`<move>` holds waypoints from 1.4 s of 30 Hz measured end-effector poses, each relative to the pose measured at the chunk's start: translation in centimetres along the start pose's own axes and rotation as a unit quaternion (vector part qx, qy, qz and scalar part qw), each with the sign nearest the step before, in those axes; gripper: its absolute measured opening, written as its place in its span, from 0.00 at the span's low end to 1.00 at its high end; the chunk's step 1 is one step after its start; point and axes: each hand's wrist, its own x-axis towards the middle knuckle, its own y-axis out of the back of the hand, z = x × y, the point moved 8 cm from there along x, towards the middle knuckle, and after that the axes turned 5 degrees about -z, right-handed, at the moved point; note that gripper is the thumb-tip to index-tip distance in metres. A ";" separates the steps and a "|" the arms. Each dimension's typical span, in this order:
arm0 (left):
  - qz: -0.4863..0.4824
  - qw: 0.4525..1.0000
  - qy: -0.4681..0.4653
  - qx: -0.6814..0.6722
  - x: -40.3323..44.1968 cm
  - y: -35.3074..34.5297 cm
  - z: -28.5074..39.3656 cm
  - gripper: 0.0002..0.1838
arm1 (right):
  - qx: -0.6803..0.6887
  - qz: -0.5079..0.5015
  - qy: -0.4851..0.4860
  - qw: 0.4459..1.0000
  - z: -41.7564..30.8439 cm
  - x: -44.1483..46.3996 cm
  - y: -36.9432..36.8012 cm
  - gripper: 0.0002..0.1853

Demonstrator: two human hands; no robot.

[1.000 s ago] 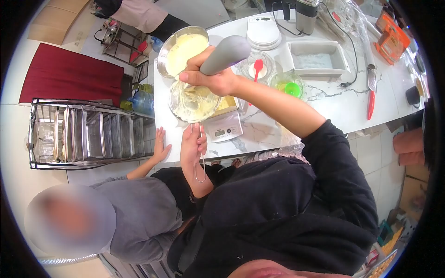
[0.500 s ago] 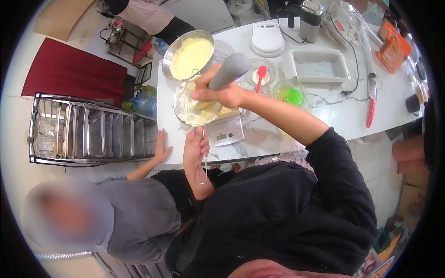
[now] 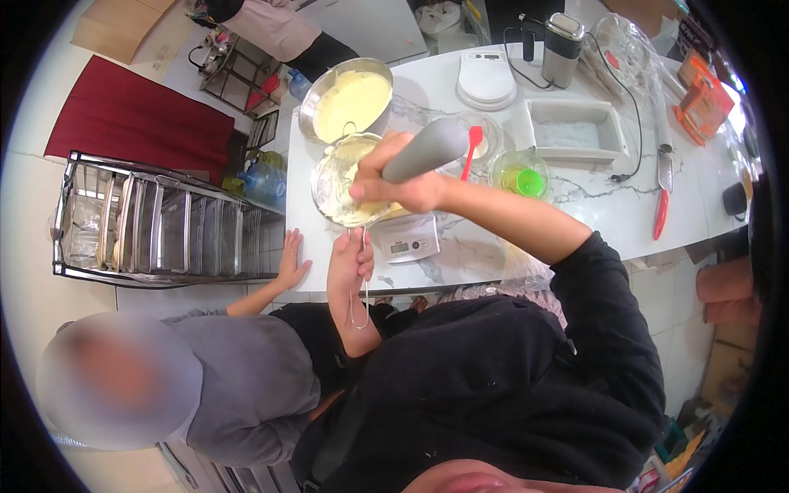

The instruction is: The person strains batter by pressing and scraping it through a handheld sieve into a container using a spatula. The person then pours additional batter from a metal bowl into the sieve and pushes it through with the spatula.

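Note:
My left hand (image 3: pixel 352 261) is closed around the wire handle of a round sieve (image 3: pixel 326 191). Pale yellow batter is smeared over the mesh, and the sieve's far hook lies near the rim of a metal bowl (image 3: pixel 306 115) full of similar batter (image 3: pixel 355 103). My right hand (image 3: pixel 401 182) grips a tool with a thick grey handle (image 3: pixel 429 149) over the sieve; its working end is hidden by my hand and the batter. Beneath and beside the sieve, a white kitchen scale (image 3: pixel 413 244) shows partly. What the sieve rests on is mostly hidden.
On the marble table stand a second scale (image 3: pixel 486 80), a red spatula (image 3: pixel 474 146), a bowl with a green item (image 3: pixel 530 182), a white tray (image 3: pixel 616 131), a hand mixer (image 3: pixel 562 53) and a red-handled grater (image 3: pixel 662 197). A co-worker's hand (image 3: pixel 292 267) touches the left edge.
The view has shifted slightly, so the table items appear a little to the right. My right hand and the grey-handled tool have moved a little within the sieve area; both grips stay the same.

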 end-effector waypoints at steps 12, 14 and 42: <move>-0.008 1.000 0.004 0.010 0.3 -0.1 -0.4 0.13 | 0.104 0.006 -0.071 0.992 -0.8 1.3 1.3 0.19; -0.003 1.000 0.001 0.007 0.3 -0.1 -0.2 0.13 | 0.127 -0.064 -0.091 0.986 -1.3 1.5 -0.1 0.20; -0.040 0.999 0.016 -0.010 -0.6 0.4 0.0 0.13 | -0.093 -0.048 -0.021 0.994 0.1 0.7 1.8 0.10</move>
